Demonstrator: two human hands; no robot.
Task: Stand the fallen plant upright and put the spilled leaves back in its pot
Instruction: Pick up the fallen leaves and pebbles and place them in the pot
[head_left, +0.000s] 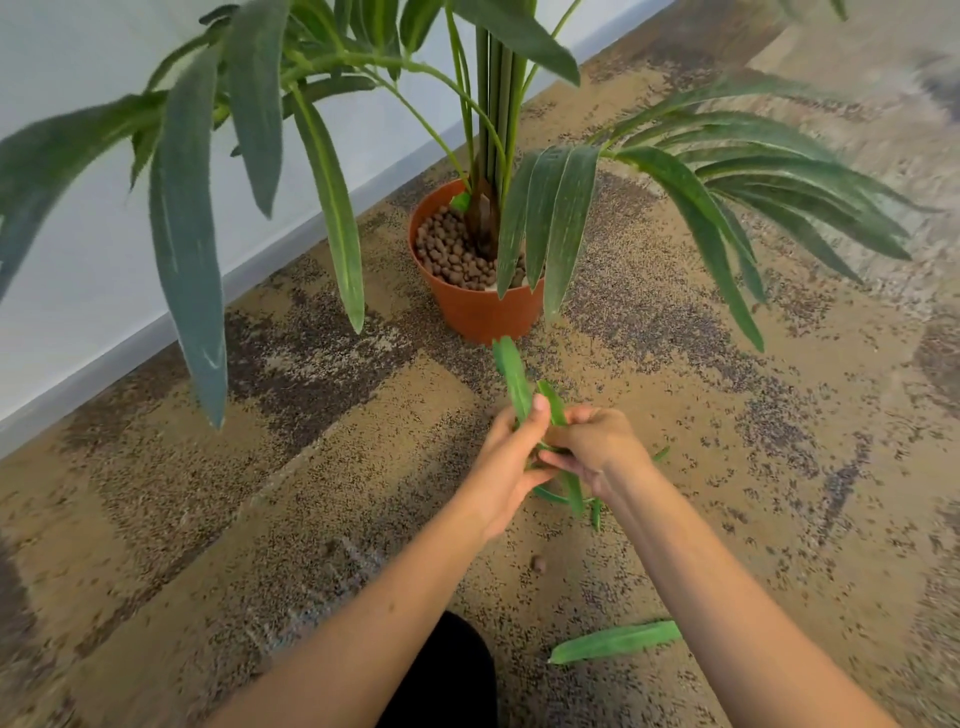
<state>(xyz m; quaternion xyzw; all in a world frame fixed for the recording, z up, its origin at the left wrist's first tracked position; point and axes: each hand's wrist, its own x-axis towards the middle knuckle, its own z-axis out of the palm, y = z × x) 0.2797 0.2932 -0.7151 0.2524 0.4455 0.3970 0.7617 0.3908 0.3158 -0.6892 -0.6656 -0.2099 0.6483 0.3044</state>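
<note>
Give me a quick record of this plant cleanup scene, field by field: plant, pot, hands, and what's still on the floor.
plant: upright, stems rising from the pot
pot: orange, standing on the carpet, filled with brown pebbles
left hand: grip closed on a bunch of loose leaves
right hand: closed on the same bunch
still on floor: one loose leaf near the right forearm; one stray pebble
wall: pale, behind the plant

Mottled carpet (322, 467) meets a pale wall (78, 270).
</note>
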